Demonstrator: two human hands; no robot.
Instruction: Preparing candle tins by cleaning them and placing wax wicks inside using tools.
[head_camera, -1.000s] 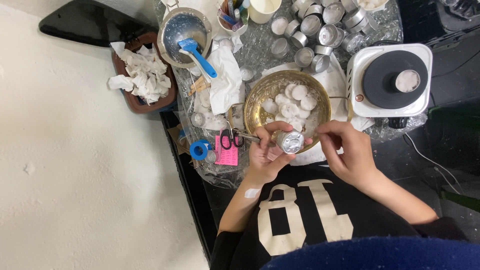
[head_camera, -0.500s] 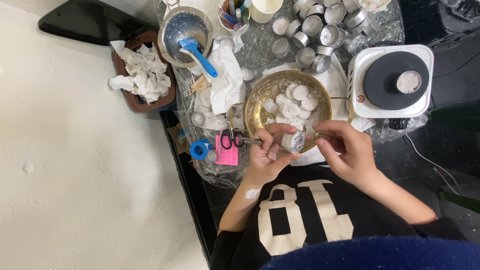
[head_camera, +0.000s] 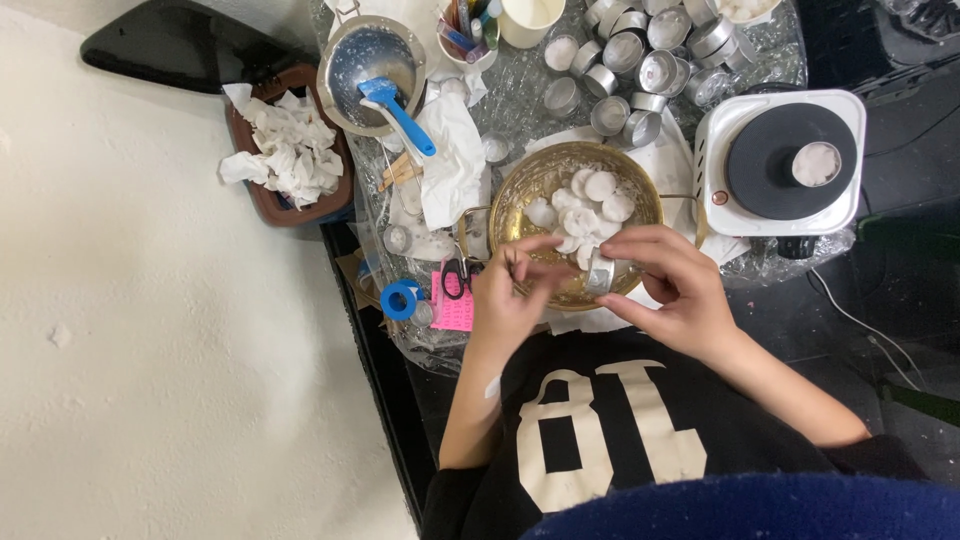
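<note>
right hand now pinches the small metal candle tin on its side over the brass bowl, a moment ago it sat face-up; left hand grips a thin tool at its rim, so the wax looks ready to pop out onto the white wax discs

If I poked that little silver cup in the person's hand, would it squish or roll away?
The little metal cup looks thin-walled, so it would probably dent and feel light. It is round, so on its side it would likely roll. The right hand pinches it over the brass bowl.
</note>
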